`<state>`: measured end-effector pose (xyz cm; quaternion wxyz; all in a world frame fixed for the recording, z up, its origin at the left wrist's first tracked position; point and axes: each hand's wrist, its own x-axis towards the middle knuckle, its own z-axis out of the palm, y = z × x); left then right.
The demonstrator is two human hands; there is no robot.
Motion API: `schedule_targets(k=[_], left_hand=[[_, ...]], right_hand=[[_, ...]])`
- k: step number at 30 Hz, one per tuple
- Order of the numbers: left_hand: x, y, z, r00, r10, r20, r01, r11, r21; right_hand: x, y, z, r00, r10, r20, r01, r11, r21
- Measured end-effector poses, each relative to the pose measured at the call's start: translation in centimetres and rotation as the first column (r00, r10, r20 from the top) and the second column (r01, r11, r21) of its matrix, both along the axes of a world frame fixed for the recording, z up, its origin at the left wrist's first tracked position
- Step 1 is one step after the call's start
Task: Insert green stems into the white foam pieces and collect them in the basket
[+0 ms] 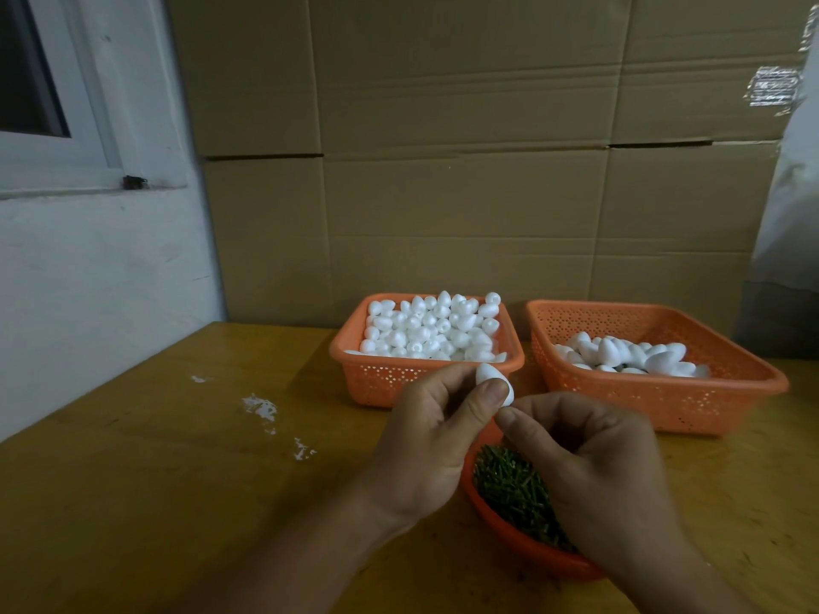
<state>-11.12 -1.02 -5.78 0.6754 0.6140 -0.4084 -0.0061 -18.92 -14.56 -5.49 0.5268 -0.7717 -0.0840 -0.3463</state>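
Hands meet above the middle of the yellow-brown worktop (155, 480) in the head view, the only view given. The left hand (425, 440) pinches a white foam piece (489, 378) between thumb and curled fingers, holding it just in front of the near wall of the left orange basket (381, 385). The right hand (594, 471) has its fingers curled and its thumb tip pressed close against the lower end of that foam piece; whether it pinches a stem there cannot be told, since nothing green shows between the fingertips. Under the right hand sits a round orange bowl (496, 520) filled with short green stems (509, 480), partly hidden by the palm and wrist. The left basket is heaped with loose foam pieces (430, 330), some showing a small hole. Just beside it to the right, apart by a narrow gap, stands a second, larger orange basket (664, 401) holding a smaller pile of foam pieces (629, 356) toward its middle; dark bits show among them, too small to make out. White scuffed patches (261, 409) mark the worktop to the left. Cardboard sheets (443, 170) stand behind the baskets, and a white wall (88, 268) with a window frame (66, 161) lies on the left.
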Motion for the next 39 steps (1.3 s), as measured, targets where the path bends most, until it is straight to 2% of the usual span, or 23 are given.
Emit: schedule_targets(k=[10,17,20,22,26,30,36,39], left_hand=[[-0.2,0.1,0.0,0.999,0.004,0.043,-0.005,1.0,0.023],[-0.1,-0.1,-0.1,0.998,-0.04,0.043,0.038,0.999,0.032],[-0.1,-0.3,-0.5,1.0,-0.021,-0.014,0.022,0.998,0.058],[0.0,-0.4,-1.0,0.999,0.046,0.011,-0.047,0.994,0.097],[0.1,-0.4,-1.7,0.988,0.113,0.103,-0.129,0.98,0.155],[0.0,-0.5,-2.2,0.979,0.125,0.164,-0.157,0.967,0.202],[-0.3,-0.5,-2.3,0.976,0.096,0.193,-0.144,0.958,0.249],[-0.5,-0.5,-2.3,0.967,0.101,0.235,-0.161,0.954,0.255]], right_hand=[[0.2,0.0,-0.2,1.0,0.02,-0.023,-0.02,0.999,0.025],[0.1,-0.1,0.6,0.995,0.075,-0.071,-0.068,0.992,0.103],[0.4,-1.4,1.1,0.991,-0.027,-0.134,0.047,0.989,0.142],[1.0,-3.0,1.6,0.977,-0.125,-0.171,0.149,0.979,0.137],[3.5,-7.5,2.3,0.905,-0.374,-0.201,0.386,0.922,0.019],[6.1,-11.4,2.2,0.779,-0.577,-0.244,0.543,0.816,-0.198],[8.3,-13.1,2.7,0.586,-0.744,-0.32,0.526,0.65,-0.549],[9.0,-13.1,2.9,0.526,-0.769,-0.363,0.509,0.627,-0.59]])
